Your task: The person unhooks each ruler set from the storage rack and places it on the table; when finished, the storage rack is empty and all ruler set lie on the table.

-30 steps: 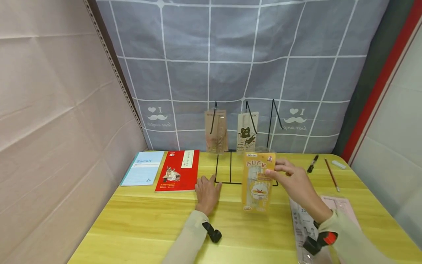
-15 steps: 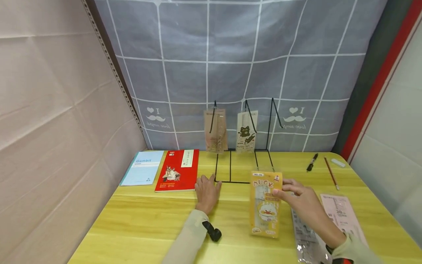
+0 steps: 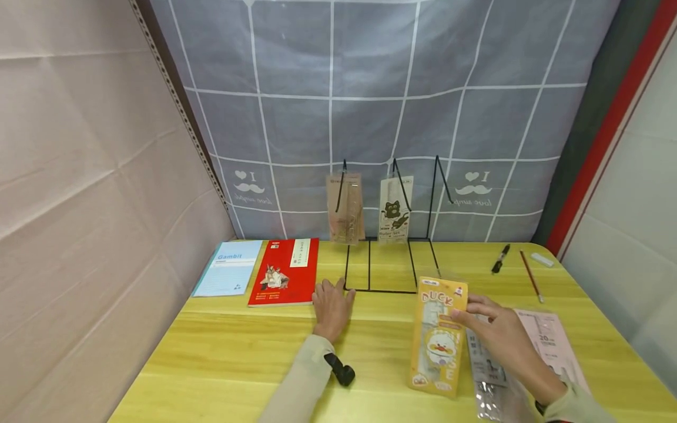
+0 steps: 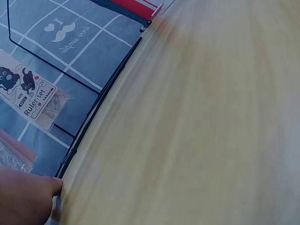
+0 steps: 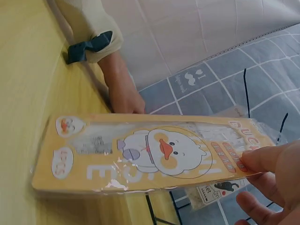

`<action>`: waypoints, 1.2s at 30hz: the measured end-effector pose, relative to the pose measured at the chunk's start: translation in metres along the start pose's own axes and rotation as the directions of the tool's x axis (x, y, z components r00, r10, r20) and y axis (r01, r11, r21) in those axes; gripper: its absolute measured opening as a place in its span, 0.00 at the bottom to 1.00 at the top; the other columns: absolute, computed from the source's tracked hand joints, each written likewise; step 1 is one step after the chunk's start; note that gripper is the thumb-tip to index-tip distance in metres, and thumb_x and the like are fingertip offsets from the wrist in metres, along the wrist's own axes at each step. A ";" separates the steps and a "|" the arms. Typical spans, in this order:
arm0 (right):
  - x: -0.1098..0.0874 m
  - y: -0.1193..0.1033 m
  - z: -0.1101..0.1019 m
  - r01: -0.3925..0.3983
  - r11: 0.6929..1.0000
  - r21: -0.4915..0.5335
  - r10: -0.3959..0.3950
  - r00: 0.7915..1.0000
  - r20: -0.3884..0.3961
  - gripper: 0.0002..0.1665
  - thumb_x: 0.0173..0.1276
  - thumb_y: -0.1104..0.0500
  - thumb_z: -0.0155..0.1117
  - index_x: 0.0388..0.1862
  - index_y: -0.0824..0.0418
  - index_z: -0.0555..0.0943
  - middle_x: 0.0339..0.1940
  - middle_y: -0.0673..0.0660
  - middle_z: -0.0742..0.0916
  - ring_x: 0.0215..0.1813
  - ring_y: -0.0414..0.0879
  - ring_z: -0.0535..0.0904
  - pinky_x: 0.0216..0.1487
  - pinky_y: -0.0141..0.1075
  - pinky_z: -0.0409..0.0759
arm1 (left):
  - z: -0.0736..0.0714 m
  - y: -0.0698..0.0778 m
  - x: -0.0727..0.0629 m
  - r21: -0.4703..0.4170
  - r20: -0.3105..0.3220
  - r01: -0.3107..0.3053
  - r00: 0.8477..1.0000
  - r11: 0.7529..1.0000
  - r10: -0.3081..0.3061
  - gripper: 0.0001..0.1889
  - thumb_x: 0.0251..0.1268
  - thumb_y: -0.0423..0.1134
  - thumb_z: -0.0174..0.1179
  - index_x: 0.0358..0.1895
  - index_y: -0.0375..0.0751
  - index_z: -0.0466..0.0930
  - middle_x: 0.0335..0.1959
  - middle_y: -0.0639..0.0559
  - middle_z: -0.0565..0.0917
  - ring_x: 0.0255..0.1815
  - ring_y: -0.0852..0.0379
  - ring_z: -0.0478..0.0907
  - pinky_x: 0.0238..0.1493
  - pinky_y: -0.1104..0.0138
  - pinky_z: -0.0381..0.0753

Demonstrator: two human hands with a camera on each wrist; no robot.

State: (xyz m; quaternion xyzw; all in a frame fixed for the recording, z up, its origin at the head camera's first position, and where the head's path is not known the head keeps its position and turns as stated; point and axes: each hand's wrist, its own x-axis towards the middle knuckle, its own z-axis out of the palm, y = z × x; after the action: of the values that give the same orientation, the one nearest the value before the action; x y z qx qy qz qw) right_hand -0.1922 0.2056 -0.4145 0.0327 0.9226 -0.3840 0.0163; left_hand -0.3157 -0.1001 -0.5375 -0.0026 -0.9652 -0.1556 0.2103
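Note:
My right hand (image 3: 505, 338) pinches a yellow DUCK ruler set (image 3: 438, 338) by its right edge, thumb in front. The clear-windowed packet is held upright, in front of the black wire display rack (image 3: 388, 290). Up close in the right wrist view, the duck ruler set (image 5: 164, 152) spans the picture, with the thumb on its printed face. My left hand (image 3: 333, 310) lies on the table with its fingers spread, touching the rack's front left corner. In the left wrist view only part of the left hand (image 4: 28, 194) shows, its thumb against the black base wire.
A pink packet (image 3: 346, 208) and a cat ruler set (image 3: 395, 208) hang on the rack. A red book (image 3: 285, 273) and a blue notebook (image 3: 228, 268) lie left. At right are a pen (image 3: 500, 259), a pencil (image 3: 531, 277), an eraser (image 3: 542, 259) and flat pink packets (image 3: 552, 341).
My right hand has drawn the duck ruler set towards me, down and to the right, away from the rack. The left hand has stayed in place.

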 end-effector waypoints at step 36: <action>0.030 0.057 0.043 0.130 0.950 -0.284 -0.157 0.985 -0.075 0.18 0.68 0.41 0.72 0.37 0.55 0.89 0.67 0.69 0.82 0.67 0.75 0.68 0.53 0.65 0.57 | -0.003 -0.001 0.000 -0.052 0.033 0.007 0.999 0.999 -0.005 0.25 0.70 0.54 0.66 0.65 0.46 0.84 0.36 0.45 0.76 0.32 0.51 0.58 0.37 0.64 0.54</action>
State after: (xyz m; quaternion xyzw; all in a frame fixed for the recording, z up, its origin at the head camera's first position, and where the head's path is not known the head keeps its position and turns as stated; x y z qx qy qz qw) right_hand -0.2179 0.2164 -0.4870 -0.0186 0.9670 -0.2489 -0.0518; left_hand -0.3146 -0.1019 -0.5349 -0.0077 -0.9641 -0.1812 0.1940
